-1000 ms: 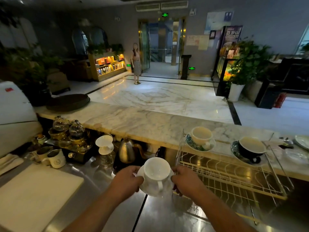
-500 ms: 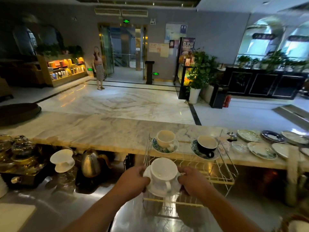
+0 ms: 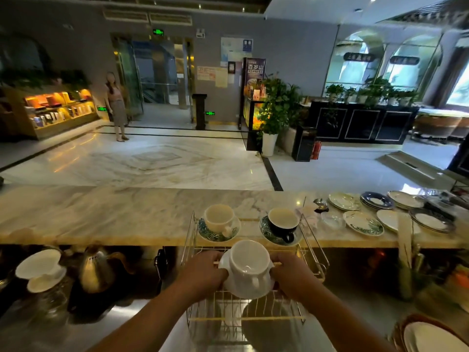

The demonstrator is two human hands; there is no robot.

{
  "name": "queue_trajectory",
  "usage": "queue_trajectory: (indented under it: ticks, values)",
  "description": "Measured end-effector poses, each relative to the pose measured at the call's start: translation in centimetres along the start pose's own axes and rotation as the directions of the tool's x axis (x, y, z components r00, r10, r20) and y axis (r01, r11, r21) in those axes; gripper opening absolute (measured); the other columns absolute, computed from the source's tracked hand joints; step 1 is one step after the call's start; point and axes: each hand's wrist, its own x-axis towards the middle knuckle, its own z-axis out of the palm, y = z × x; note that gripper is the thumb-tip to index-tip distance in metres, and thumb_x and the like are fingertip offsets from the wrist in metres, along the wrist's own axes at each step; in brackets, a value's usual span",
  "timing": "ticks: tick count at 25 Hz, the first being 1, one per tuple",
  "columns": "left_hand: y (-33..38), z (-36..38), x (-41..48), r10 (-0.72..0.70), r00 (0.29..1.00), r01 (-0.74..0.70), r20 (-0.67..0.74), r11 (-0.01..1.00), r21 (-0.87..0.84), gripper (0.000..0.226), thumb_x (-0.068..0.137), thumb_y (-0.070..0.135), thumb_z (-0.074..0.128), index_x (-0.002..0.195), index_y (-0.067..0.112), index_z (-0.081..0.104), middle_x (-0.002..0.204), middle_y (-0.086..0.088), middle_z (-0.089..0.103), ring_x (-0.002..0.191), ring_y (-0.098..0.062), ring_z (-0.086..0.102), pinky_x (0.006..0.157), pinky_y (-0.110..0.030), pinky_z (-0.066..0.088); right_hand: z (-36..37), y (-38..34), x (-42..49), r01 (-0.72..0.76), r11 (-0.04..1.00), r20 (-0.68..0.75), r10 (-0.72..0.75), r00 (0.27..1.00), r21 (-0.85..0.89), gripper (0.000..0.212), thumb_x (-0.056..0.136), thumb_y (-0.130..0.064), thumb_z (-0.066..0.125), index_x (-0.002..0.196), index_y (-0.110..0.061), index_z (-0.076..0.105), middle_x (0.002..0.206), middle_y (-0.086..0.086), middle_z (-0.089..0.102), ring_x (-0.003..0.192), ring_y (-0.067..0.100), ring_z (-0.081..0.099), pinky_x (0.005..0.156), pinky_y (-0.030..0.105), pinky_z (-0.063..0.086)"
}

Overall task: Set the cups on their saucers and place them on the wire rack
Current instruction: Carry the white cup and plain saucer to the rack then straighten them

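white cup (image 3: 250, 268) upright on saucer (image 3: 247, 288), handle toward camera, both hands holding

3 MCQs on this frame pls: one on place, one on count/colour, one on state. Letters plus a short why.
1. Where is the dark cup?
A. on a saucer at the rack's far right
B. on the floor
C. inside the kettle

2. How many cups are on saucers?
A. one
B. three
C. six

3. The white cup is:
A. lying broken
B. held on its saucer by both hands
C. stacked upside down

Key: 1A, it sits at the far right of the wire rack; 2B, two set down, one held; 3B, left hand and right hand flank it.
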Motion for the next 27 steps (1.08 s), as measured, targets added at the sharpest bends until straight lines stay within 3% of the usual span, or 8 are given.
queue_trajectory:
  ticks: [4,8,12,17,21,24,27]
  values:
    - [1.5,2.4,1.2,-0.019,0.998,0.020,-0.064,1.000,0.021,0.033,0.061,0.029,0.058,0.088,0.047,0.068,0.079,0.017,0.070,0.071,-0.012,0.071,0.071,-0.043,0.063,-2.3,1.3,2.2,0.027,0.999,0.034,-0.025,0.999,-0.041,0.030,0.092,-0.009,0.062,0.119,-0.019,0.067,0.093,0.008,0.075,0.069,0.015,0.073,0.051,0.023,0.055]
    - [1.4,4.0,2.4,-0.025,0.992,0.032,-0.123,0.998,0.053,0.056,0.068,0.026,0.060,0.122,0.035,0.069,0.103,0.010,0.071,0.087,-0.014,0.069,0.078,-0.045,0.061,-2.9,2.4,4.4,0.040,0.997,0.060,-0.036,0.998,-0.066,0.035,0.091,-0.005,0.061,0.123,-0.019,0.065,0.086,0.004,0.072,0.049,0.004,0.065,0.042,0.016,0.047]
    - [1.0,4.6,3.4,-0.029,0.984,0.050,-0.176,0.992,0.113,0.054,0.080,0.021,0.060,0.131,0.037,0.064,0.114,0.005,0.072,0.095,-0.017,0.067,0.082,-0.041,0.059,-2.3,2.9,6.4,0.021,0.998,0.080,-0.017,0.997,-0.051,0.038,0.090,-0.005,0.060,0.124,-0.024,0.063,0.083,0.003,0.072,0.045,0.003,0.066,0.040,0.016,0.047]
    - [-0.3,5.1,4.7,-0.030,0.980,0.053,-0.196,0.993,0.110,0.048,0.086,0.020,0.058,0.132,0.034,0.064,0.098,0.009,0.069,0.091,-0.015,0.065,0.074,-0.032,0.051,-1.8,2.7,7.8,0.037,0.998,0.123,-0.032,0.992,-0.043,0.029,0.090,-0.004,0.059,0.105,-0.028,0.063,0.083,0.003,0.073,0.046,0.001,0.067,0.042,0.015,0.049]
    - [-0.9,5.1,5.6,-0.030,0.978,0.054,-0.204,0.993,0.109,0.044,0.089,0.023,0.059,0.131,0.036,0.063,0.097,0.010,0.067,0.091,-0.014,0.064,0.071,-0.030,0.047,-1.6,2.6,8.4,0.013,0.999,0.114,-0.007,0.993,-0.050,0.034,0.089,-0.003,0.059,0.094,-0.036,0.057,0.083,0.005,0.074,0.042,0.003,0.063,0.040,0.017,0.046]
    - [-1.2,5.0,6.3,-0.039,0.977,0.061,-0.211,0.993,0.097,0.042,0.090,0.025,0.060,0.130,0.037,0.063,0.099,0.009,0.069,0.092,-0.013,0.065,0.068,-0.028,0.046,-1.5,2.4,8.9,0.000,0.999,0.114,0.007,0.993,-0.053,0.031,0.089,-0.007,0.062,0.090,-0.038,0.056,0.084,0.004,0.074,0.047,0.005,0.065,0.041,0.017,0.047]
    - [-1.4,5.0,6.7,-0.047,0.979,0.066,-0.199,0.994,0.090,0.042,0.089,0.026,0.060,0.129,0.039,0.063,0.089,0.010,0.068,0.088,-0.013,0.066,0.066,-0.028,0.046,-1.4,2.4,9.3,-0.007,1.000,0.134,0.010,0.991,-0.029,0.031,0.089,-0.004,0.061,0.092,-0.034,0.056,0.085,0.003,0.072,0.043,-0.001,0.063,0.040,0.015,0.046]
